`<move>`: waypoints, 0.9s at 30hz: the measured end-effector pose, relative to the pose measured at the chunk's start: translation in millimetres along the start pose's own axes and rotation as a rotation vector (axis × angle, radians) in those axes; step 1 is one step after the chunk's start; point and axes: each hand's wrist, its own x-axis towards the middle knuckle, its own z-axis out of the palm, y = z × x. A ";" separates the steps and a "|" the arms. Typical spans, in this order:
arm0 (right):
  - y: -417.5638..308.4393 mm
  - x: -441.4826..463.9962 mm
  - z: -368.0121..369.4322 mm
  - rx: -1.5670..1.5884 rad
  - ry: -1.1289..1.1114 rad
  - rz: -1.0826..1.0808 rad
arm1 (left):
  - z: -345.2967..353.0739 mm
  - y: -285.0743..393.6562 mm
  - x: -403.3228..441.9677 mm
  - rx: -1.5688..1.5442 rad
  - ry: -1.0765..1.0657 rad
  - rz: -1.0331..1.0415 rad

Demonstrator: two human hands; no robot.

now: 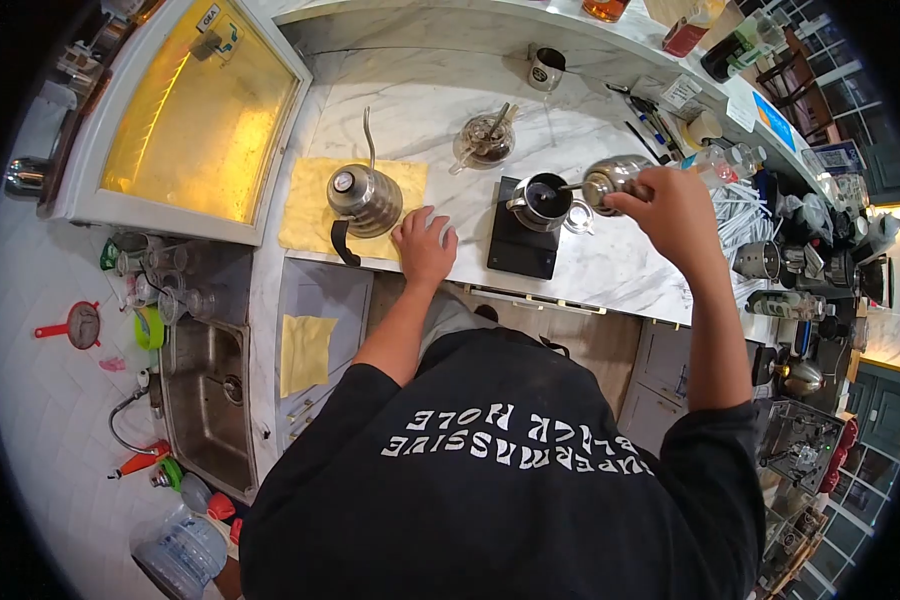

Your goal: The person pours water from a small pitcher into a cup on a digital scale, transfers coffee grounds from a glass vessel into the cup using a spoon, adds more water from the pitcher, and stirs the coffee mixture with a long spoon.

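Observation:
My right hand [660, 205] grips a shiny, rounded vessel [618, 180], tilted with its thin spout over a metal cup [543, 207]. Dark contents show inside the cup, which sits on a black scale [522, 255]. I cannot tell whether liquid is flowing. My left hand [427, 242] lies with fingers apart at the counter's front edge, on the rim of a yellow cloth [305, 215]. Beside it, a steel gooseneck kettle [375, 205] with a black handle stands on that cloth. A glass server [487, 137] holding a spoon-like handle and something dark stands farther back.
A metal mug [546, 70] stands near the back ledge. Pens [653, 125], white straws [742, 225] and plastic bottles [715, 163] crowd the right side. At left are a yellow-lit glass-door cabinet [205, 120] and a steel sink [208, 420]. A small round shiny item [578, 217] sits beside the scale.

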 end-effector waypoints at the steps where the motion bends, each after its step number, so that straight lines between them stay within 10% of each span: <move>1: 6.5 -6.0 2.3 0.051 0.003 0.062 | -0.5 0.2 0.1 -0.005 0.014 0.010; 16: 5.0 -139.5 112.7 1.151 0.021 0.564 | -75.0 -25.7 -88.2 -0.230 0.009 0.053; 27: -153.9 -72.1 173.0 1.640 -0.094 0.268 | -191.3 -100.5 -116.2 -0.247 -0.083 -0.144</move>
